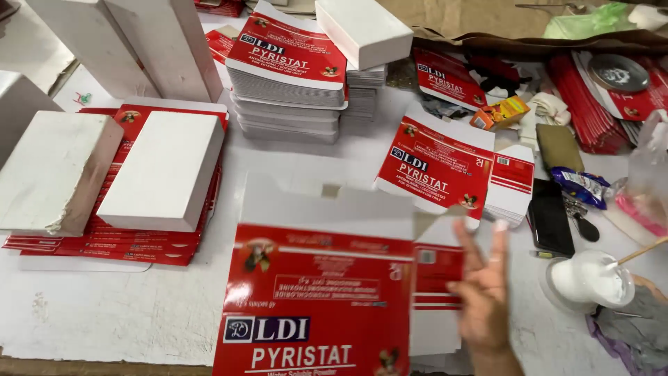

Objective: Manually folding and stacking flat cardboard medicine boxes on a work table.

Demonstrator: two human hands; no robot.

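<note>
Near the front edge of the bench (125, 313) a flat red and white carton blank (320, 292) lies printed side up, blurred with motion, on top of other loose blanks. The right hand (487, 292) is at its right edge, fingers spread and open, touching or just beside the white flap; it has no closed hold on anything. The left hand is out of sight. Toward the left edge, white blocks (163, 170) sit on a low stack of blanks (111, 244), apparently as weights pressing them flat. Taller stacks of blanks (289, 83) stand toward the back edge, one with a white block on top. Toward the right edge a white pot (590, 282) with a stick in it stands close to the hand, likely paste kept within reach, beside a dark phone (550, 219).
</note>
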